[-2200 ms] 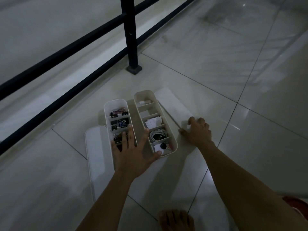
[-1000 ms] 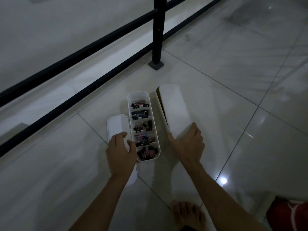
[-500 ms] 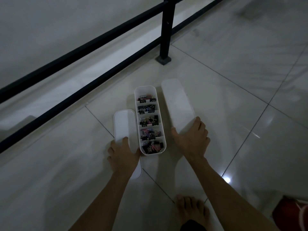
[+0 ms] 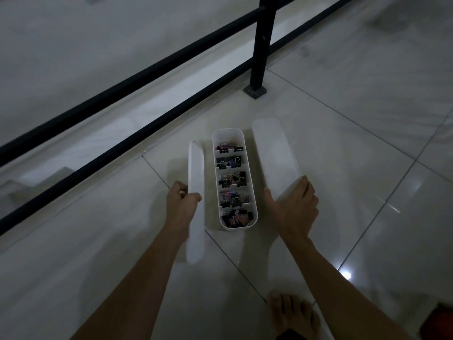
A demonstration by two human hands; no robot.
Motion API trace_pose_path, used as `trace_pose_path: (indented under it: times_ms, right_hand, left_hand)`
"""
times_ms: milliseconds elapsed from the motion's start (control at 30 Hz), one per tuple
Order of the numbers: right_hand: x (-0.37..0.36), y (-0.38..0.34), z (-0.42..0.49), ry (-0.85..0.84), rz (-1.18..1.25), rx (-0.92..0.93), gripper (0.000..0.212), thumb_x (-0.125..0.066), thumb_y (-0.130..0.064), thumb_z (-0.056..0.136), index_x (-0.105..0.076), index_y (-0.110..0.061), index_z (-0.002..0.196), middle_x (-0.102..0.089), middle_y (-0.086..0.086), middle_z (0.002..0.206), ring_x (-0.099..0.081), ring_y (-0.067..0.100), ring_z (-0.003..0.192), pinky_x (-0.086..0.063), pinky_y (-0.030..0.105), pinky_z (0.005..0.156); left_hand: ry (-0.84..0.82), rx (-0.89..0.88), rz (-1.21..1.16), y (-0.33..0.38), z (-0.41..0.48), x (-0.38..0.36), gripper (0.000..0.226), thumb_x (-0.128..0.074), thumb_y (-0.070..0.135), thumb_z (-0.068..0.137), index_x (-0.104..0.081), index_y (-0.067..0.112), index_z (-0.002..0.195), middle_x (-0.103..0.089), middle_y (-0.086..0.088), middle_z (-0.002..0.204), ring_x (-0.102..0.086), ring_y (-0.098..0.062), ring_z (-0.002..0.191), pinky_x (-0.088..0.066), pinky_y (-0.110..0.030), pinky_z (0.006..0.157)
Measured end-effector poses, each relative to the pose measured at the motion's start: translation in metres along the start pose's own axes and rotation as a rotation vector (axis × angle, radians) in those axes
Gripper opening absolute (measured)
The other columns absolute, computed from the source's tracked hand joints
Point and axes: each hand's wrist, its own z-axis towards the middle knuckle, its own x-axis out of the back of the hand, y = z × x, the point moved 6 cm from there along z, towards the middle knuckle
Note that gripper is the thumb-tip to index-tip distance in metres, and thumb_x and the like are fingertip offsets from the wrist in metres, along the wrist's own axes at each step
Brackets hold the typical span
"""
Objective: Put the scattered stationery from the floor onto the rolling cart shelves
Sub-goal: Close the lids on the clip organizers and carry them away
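Observation:
A long white organizer box [image 4: 252,212] stands open on the tiled floor, its compartments holding binder clips [image 4: 232,179]. Left of it, my left hand [image 4: 182,204] grips a long white lid [image 4: 195,168] and tilts it up on its edge. Right of the open box lies a second white box with its lid on [image 4: 275,153]. My right hand [image 4: 293,208] rests over its near end, thumb on the left side and fingers on top. No cart is in view.
A black metal railing [image 4: 152,94] with a post [image 4: 262,45] runs diagonally behind the boxes. My bare foot [image 4: 291,315] stands on the floor tiles [image 4: 367,180] at the bottom. Something red [image 4: 441,322] shows at the lower right corner.
The right box has been covered with its lid. My left hand has taken hold of the left lid, which lay flat half a second ago, and has raised it onto its edge.

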Motion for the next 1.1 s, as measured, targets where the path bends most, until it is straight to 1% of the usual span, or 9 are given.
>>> trace_pose_path:
  times_ms: [133,267,333,400,467,533,700,867,1100]
  right_hand:
    - [-0.001,0.0,0.0,0.007,-0.005,0.002,0.1,-0.059,-0.066,0.077,-0.022,-0.006,0.148,-0.033,0.017,0.149,-0.036,0.038,0.132,-0.039,0.054,0.098]
    - [0.0,0.0,0.0,0.027,-0.021,0.023,0.098,-0.059,-0.065,0.077,-0.025,-0.004,0.146,-0.037,0.019,0.146,-0.042,0.041,0.126,-0.042,0.053,0.094]
    - [0.001,0.0,0.0,0.028,-0.022,0.04,0.098,-0.059,-0.065,0.076,-0.026,-0.004,0.145,-0.039,0.019,0.144,-0.045,0.042,0.123,-0.043,0.053,0.093]
    - [0.001,0.001,0.001,0.026,-0.018,0.051,0.097,-0.059,-0.066,0.075,-0.027,-0.005,0.143,-0.04,0.018,0.143,-0.048,0.042,0.12,-0.044,0.052,0.092]
    - [0.001,0.002,0.002,0.044,-0.014,0.061,0.096,-0.059,-0.066,0.073,-0.031,-0.005,0.141,-0.042,0.017,0.141,-0.049,0.041,0.119,-0.045,0.052,0.092]
    - [0.001,0.002,0.0,0.07,-0.021,0.075,0.094,-0.061,-0.063,0.074,-0.034,-0.004,0.141,-0.043,0.017,0.144,-0.047,0.039,0.124,-0.043,0.051,0.094]
    - [0.0,0.001,-0.001,0.092,-0.024,0.114,0.093,-0.065,-0.06,0.076,-0.036,-0.003,0.143,-0.04,0.022,0.147,-0.042,0.04,0.131,-0.04,0.054,0.099]
    - [0.002,-0.001,0.002,0.121,-0.057,0.196,0.087,-0.054,-0.066,0.08,-0.038,-0.009,0.143,-0.042,0.023,0.145,-0.044,0.041,0.128,-0.041,0.053,0.098]
    - [0.0,0.005,0.004,0.125,-0.024,0.14,0.087,-0.061,-0.063,0.079,-0.036,-0.011,0.144,-0.042,0.021,0.143,-0.045,0.039,0.127,-0.043,0.052,0.096]
  left_hand:
    - [-0.13,-0.005,0.032,0.023,-0.002,-0.024,0.021,-0.053,0.004,0.089,-0.055,0.014,0.106,-0.06,-0.015,0.105,-0.059,-0.033,0.094,-0.051,-0.045,0.081]
    - [-0.122,-0.039,0.082,0.042,0.003,-0.05,0.023,-0.054,0.01,0.09,-0.048,0.008,0.112,-0.054,-0.009,0.092,-0.051,-0.022,0.08,-0.046,-0.033,0.07]
    - [-0.104,-0.038,0.107,0.047,0.003,-0.062,0.032,-0.062,0.024,0.086,-0.041,0.017,0.109,-0.051,-0.001,0.088,-0.049,-0.016,0.075,-0.044,-0.027,0.064]
    - [-0.032,-0.028,0.217,0.046,0.005,-0.071,0.045,-0.066,0.045,0.07,-0.035,0.033,0.1,-0.052,-0.003,0.099,-0.053,-0.023,0.087,-0.051,-0.039,0.077]
    - [0.043,-0.016,0.412,0.048,0.004,-0.078,0.058,-0.068,0.058,0.06,-0.031,0.036,0.098,-0.045,-0.005,0.108,-0.046,-0.03,0.1,-0.044,-0.052,0.091]
    - [0.072,-0.009,0.55,0.049,0.005,-0.087,0.071,-0.072,0.064,0.056,-0.03,0.035,0.104,-0.04,-0.007,0.113,-0.039,-0.033,0.107,-0.036,-0.054,0.096]
    - [0.106,-0.056,0.803,0.046,0.009,-0.104,0.101,-0.074,0.068,0.061,-0.019,0.027,0.135,-0.037,-0.018,0.134,-0.032,-0.042,0.127,-0.026,-0.059,0.102]
    - [0.188,-0.129,0.726,0.049,0.009,-0.11,0.108,-0.075,0.07,0.061,-0.021,0.019,0.139,-0.035,-0.017,0.137,-0.033,-0.038,0.128,-0.035,-0.056,0.097]
    - [0.214,-0.147,0.738,0.053,0.013,-0.12,0.103,-0.072,0.064,0.071,-0.016,0.015,0.143,-0.038,-0.014,0.141,-0.044,-0.037,0.126,-0.039,-0.055,0.098]
